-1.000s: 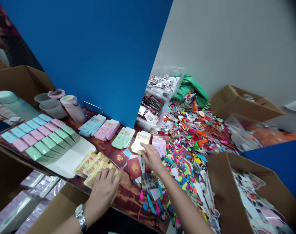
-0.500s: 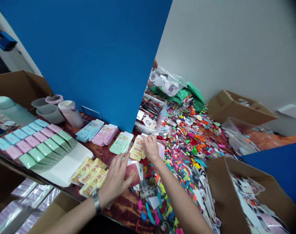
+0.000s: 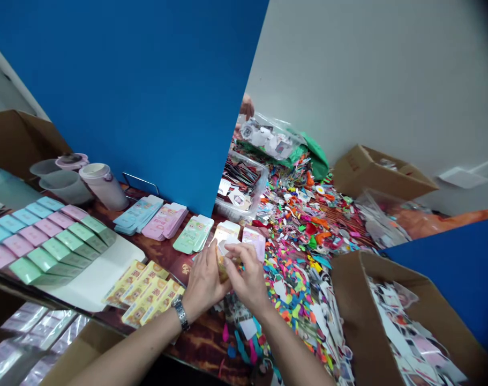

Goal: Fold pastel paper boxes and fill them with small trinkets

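Note:
My left hand (image 3: 204, 281) and my right hand (image 3: 247, 276) meet above the table, both closed on a small yellow flat carton (image 3: 223, 257) held between them. Just beyond lies the stack of yellow flat cartons (image 3: 226, 231), with a pink-white stack (image 3: 255, 239) to its right and a green stack (image 3: 194, 234) to its left. Folded yellow boxes (image 3: 147, 289) lie in a row left of my left hand. A watch sits on my left wrist.
Rows of blue, pink and green boxes (image 3: 46, 236) sit on a white tray (image 3: 103, 273). A heap of coloured small pieces (image 3: 308, 236) covers the right. Cardboard boxes (image 3: 392, 316) stand at right. Another person's hand (image 3: 247, 107) holds a plastic bag behind the blue divider (image 3: 147, 91).
My right hand drew back from the yellow stack with one carton. My left hand came up off the table to meet it. The other person's bag shifted slightly.

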Action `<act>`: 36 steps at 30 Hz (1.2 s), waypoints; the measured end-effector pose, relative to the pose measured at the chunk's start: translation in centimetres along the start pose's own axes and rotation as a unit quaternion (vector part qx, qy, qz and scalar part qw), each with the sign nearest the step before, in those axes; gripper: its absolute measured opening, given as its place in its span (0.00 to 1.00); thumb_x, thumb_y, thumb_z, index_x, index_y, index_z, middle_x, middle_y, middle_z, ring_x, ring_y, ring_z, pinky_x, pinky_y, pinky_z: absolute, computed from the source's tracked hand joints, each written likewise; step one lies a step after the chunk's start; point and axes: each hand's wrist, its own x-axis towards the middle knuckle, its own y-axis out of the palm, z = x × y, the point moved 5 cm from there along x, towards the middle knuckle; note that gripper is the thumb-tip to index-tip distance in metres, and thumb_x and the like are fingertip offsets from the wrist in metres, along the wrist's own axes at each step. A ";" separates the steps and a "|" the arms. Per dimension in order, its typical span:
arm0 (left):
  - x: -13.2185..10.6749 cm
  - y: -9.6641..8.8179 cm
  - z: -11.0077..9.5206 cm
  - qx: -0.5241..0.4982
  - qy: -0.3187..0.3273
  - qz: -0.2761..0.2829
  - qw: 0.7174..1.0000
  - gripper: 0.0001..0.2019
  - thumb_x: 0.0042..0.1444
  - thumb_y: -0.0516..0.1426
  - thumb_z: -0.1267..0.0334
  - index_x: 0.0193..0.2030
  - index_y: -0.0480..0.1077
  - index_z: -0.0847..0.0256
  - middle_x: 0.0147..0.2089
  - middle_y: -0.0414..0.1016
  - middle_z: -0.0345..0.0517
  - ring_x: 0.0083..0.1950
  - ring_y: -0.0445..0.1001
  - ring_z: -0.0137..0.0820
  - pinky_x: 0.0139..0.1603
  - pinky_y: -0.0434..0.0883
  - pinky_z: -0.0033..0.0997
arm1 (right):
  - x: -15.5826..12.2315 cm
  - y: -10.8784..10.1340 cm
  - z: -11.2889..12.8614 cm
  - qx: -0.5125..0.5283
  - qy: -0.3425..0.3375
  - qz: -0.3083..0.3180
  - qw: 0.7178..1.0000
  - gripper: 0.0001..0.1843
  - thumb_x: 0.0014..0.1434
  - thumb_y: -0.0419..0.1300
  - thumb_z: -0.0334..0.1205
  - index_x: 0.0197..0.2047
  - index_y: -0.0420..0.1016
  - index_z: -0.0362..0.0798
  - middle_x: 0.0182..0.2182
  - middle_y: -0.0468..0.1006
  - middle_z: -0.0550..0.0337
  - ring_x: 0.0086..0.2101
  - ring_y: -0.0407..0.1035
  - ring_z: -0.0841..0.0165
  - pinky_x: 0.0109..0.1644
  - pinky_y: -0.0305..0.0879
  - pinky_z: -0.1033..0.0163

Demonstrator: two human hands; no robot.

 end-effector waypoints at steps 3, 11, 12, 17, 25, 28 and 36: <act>0.0 -0.5 0.1 -0.067 -0.049 0.025 0.996 0.33 0.58 0.56 0.56 0.67 0.50 0.64 0.59 0.69 0.62 0.57 0.73 0.46 0.53 0.73 0.46 | -0.7 -0.6 0.3 -0.044 -0.041 -0.053 0.997 0.17 0.62 0.57 0.32 0.55 0.68 0.50 0.50 0.71 0.51 0.52 0.68 0.61 0.57 0.67 0.52; -0.6 -1.6 -1.0 -0.076 0.018 0.025 0.997 0.29 0.56 0.57 0.64 0.64 0.53 0.56 0.57 0.71 0.53 0.54 0.75 0.40 0.52 0.74 0.39 | -3.0 -0.4 -0.7 -0.020 -0.002 0.005 1.000 0.12 0.65 0.54 0.36 0.48 0.77 0.51 0.56 0.68 0.50 0.55 0.66 0.60 0.58 0.65 0.54; -0.7 -1.6 -1.2 -0.068 0.037 0.029 0.997 0.27 0.55 0.58 0.64 0.61 0.55 0.56 0.54 0.72 0.52 0.53 0.75 0.40 0.51 0.74 0.39 | -3.0 -0.4 -0.8 0.013 0.024 0.009 1.000 0.13 0.66 0.54 0.37 0.50 0.76 0.52 0.55 0.70 0.51 0.55 0.67 0.60 0.58 0.65 0.54; -1.2 -1.8 -1.8 -0.011 0.095 0.040 0.995 0.27 0.55 0.58 0.66 0.60 0.54 0.56 0.54 0.70 0.53 0.53 0.73 0.42 0.50 0.74 0.42 | -2.5 -0.8 -1.9 0.186 0.191 -0.046 0.963 0.15 0.67 0.53 0.45 0.52 0.74 0.50 0.45 0.78 0.56 0.47 0.72 0.63 0.53 0.68 0.57; -1.5 -1.7 -1.3 0.014 0.057 0.052 0.997 0.42 0.55 0.57 0.64 0.71 0.38 0.61 0.59 0.68 0.60 0.55 0.73 0.45 0.51 0.73 0.43 | -0.9 -0.6 -1.2 0.194 0.217 0.043 0.956 0.10 0.56 0.61 0.37 0.42 0.78 0.48 0.37 0.80 0.58 0.38 0.74 0.65 0.42 0.71 0.62; -1.6 -1.5 -1.3 0.037 0.044 0.077 0.995 0.46 0.56 0.57 0.64 0.73 0.29 0.62 0.57 0.68 0.61 0.53 0.73 0.46 0.48 0.74 0.42 | -0.9 -1.0 0.2 0.067 0.141 0.041 0.987 0.10 0.56 0.58 0.31 0.38 0.79 0.49 0.36 0.79 0.58 0.38 0.74 0.66 0.42 0.70 0.63; -1.6 -1.7 -1.8 0.144 0.031 0.084 0.986 0.49 0.57 0.54 0.62 0.72 0.20 0.69 0.50 0.67 0.60 0.46 0.74 0.46 0.38 0.75 0.41 | -4.4 0.6 1.7 -0.047 -0.011 -0.034 0.998 0.22 0.65 0.51 0.29 0.60 0.70 0.50 0.52 0.77 0.54 0.53 0.71 0.64 0.57 0.68 0.58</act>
